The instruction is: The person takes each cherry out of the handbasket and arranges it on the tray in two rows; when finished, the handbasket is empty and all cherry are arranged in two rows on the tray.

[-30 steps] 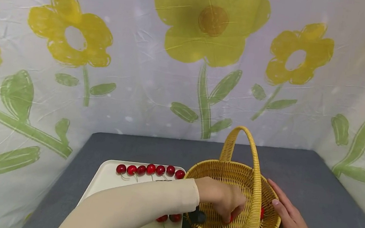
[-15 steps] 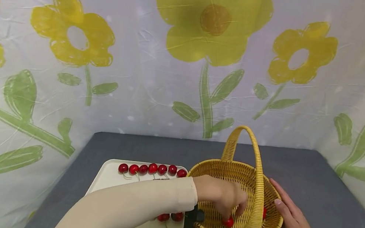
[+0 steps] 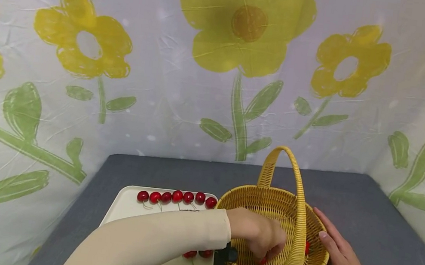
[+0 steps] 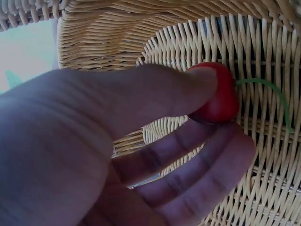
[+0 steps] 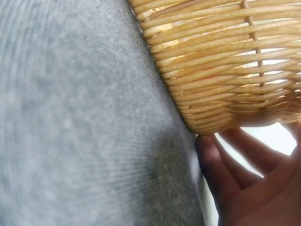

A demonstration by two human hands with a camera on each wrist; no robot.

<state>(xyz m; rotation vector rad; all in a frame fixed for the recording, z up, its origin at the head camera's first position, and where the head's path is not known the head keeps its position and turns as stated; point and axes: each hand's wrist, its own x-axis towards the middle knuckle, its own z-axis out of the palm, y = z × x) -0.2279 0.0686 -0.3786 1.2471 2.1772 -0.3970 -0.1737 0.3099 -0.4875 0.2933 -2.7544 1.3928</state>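
Inside the yellow wicker basket, my left hand pinches a red cherry between thumb and fingertips. Its green stem points away from the hand over the woven floor. In the head view the fingers hide most of this cherry. My right hand rests against the basket's right side from outside, its fingers fairly straight. In the right wrist view its thumb touches the wicker edge. Another red cherry lies inside near the right wall, partly behind the handle.
A white tray stands left of the basket, with a row of cherries along its far edge and more cherries near its front right. My left sleeve covers much of it. The grey table ends at a flowered cloth.
Half a second ago the left fingers were lifted a little and the cherry showed on the basket floor. Now they close around it again. The right hand stays against the basket.
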